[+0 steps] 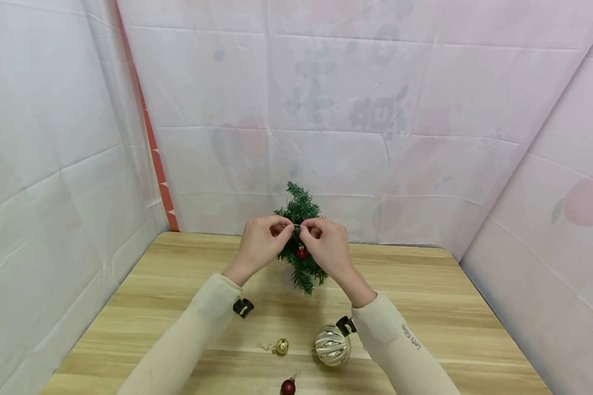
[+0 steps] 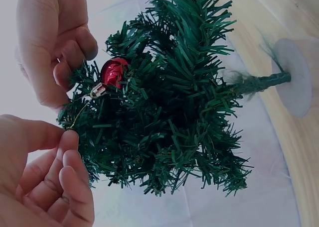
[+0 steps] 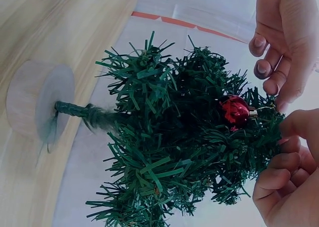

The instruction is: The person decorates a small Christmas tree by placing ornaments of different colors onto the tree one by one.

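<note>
A small green artificial Christmas tree [image 1: 300, 204] stands on a round pale base [image 3: 31, 100] toward the back of the table. Against its branches hangs a shiny red ball ornament [image 2: 114, 71] with a metal cap and a thin gold cord [image 2: 79, 114]. My left hand [image 1: 261, 244] pinches one side of that cord between thumb and forefinger. From the other side, my right hand [image 1: 329, 246] pinches it the same way, and a short stretch of cord spans the gap between the fingertips. Both hands are in front of the tree's upper part.
Nearer on the wooden table [image 1: 188, 274] lie a small gold ornament [image 1: 281, 346], a large ribbed champagne-coloured ball [image 1: 333, 345] and a dark red ball [image 1: 288, 387]. Pale fabric walls [image 1: 326, 109] enclose the table at the back and both sides.
</note>
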`<action>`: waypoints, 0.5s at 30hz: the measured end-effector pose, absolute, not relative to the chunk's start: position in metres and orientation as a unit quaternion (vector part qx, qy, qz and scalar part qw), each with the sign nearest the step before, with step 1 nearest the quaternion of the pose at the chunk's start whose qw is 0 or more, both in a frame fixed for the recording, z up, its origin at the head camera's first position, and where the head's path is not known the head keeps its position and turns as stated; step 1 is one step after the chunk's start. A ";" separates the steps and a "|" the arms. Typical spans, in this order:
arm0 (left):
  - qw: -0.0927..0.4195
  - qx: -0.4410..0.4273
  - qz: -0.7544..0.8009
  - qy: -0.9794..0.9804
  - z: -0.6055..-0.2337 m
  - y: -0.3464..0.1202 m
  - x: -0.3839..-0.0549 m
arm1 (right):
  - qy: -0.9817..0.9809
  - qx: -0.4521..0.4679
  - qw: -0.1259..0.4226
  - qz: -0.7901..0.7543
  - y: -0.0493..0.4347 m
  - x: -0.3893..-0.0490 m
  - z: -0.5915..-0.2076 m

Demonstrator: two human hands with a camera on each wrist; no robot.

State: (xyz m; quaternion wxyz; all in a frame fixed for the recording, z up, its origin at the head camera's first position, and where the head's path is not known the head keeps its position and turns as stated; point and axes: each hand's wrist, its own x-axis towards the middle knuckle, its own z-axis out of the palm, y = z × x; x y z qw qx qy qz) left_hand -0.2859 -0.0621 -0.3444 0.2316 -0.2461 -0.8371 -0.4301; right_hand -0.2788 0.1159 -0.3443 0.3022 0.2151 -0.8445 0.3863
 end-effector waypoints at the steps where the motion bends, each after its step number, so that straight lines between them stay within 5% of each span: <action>1: 0.232 -0.246 -0.429 -0.838 -0.345 -0.062 -0.286 | -0.846 0.215 0.301 0.384 0.116 -0.279 -0.344; 15: 0.213 -0.238 -0.422 -0.848 -0.348 -0.061 -0.286 | -0.855 0.219 0.303 0.360 0.120 -0.277 -0.349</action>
